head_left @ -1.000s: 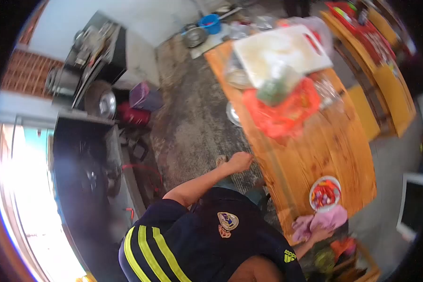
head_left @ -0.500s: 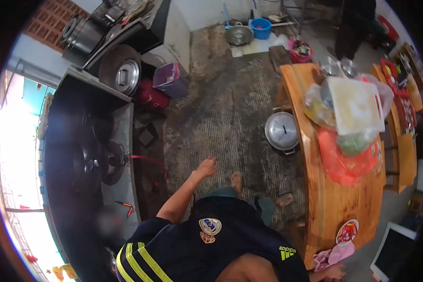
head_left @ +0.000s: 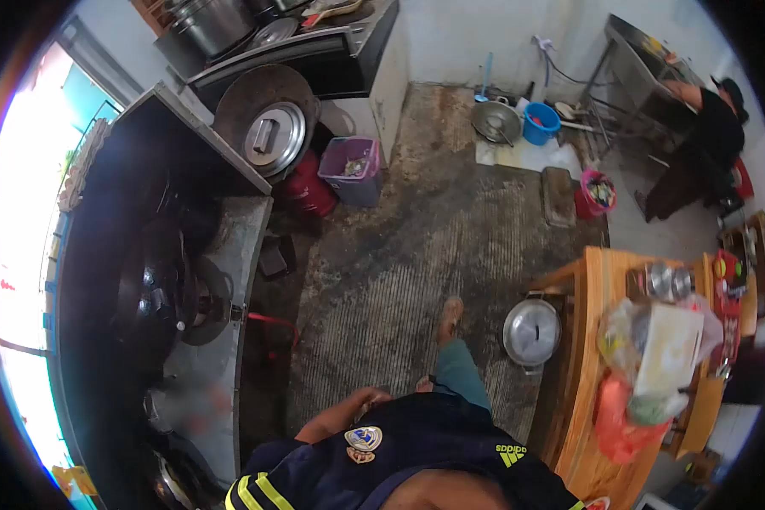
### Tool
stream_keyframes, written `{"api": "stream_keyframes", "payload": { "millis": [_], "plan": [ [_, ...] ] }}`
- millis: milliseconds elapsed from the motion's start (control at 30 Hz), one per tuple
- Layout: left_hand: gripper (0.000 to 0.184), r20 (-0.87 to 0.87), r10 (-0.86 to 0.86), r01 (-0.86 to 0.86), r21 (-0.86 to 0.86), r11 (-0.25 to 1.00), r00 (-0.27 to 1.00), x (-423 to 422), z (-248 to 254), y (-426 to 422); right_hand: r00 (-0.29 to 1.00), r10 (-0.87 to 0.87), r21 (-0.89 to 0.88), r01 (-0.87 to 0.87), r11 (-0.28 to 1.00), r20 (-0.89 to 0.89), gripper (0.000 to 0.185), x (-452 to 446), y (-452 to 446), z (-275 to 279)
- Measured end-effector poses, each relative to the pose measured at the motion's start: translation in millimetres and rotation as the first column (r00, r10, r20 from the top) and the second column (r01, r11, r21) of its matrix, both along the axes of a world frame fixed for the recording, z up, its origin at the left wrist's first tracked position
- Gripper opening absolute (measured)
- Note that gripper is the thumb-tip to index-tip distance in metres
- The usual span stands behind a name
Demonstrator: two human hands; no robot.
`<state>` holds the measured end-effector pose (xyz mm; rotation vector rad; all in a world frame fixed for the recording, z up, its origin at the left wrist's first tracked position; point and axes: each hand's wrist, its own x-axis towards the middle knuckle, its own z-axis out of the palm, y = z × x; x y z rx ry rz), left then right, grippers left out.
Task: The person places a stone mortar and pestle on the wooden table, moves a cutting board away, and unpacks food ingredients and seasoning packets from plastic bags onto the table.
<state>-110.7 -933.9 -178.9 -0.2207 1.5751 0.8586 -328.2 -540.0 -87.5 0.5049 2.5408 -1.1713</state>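
one hand is on show: the left hand point(head_left: 372, 397), low in the view at the front of the dark shirt point(head_left: 438, 438), its nearest neighbour, with fingers that look loosely curled; whether they grip anything, can't tell. the right hand is out of view, so no telling its grip either. over to the right, a lidded pot point(head_left: 531, 330) sits on the ribbed floor point(head_left: 399, 314), just beside the wooden worktop point(head_left: 582, 442)! up on that worktop: a white cutting board point(head_left: 671, 344), a red plastic bag point(head_left: 623, 416) and a clear bag of something green point(head_left: 657, 410). out left, a red hose point(head_left: 272, 320) droops past a metal ledge point(head_left: 217, 361). and up top, a blue bucket point(head_left: 540, 127), while another person point(head_left: 712, 127) leans in at a metal sink point(head_left: 637, 85).
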Motion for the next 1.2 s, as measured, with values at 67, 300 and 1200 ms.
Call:
{"api": "stream_keyframes", "payload": {
  "millis": [67, 300, 1200],
  "plan": [
    [0.056, -0.002, 0.073, -0.073, 0.005, 0.997, 0.997, -24.1, -8.6, -22.4, 0.985, 0.098, -0.020, -0.096, 0.995, 0.144, 0.033, -35.6, -35.4, -32.0],
    [0.051, -0.265, 0.205, -0.225, -0.049, 0.973, 0.942, -163.1, -50.8, -119.6, 0.856, 0.314, 0.404, -0.480, 0.779, 0.411, 0.031, -112.9, -85.9, -113.4],
    [0.046, -0.976, -0.207, -0.729, -0.095, 0.678, -0.065, -928.0, 400.9, -610.4, 0.764, 0.645, 0.113, -0.639, 0.761, -0.029, 0.049, -815.6, -518.8, -8.6]
  ]
}}
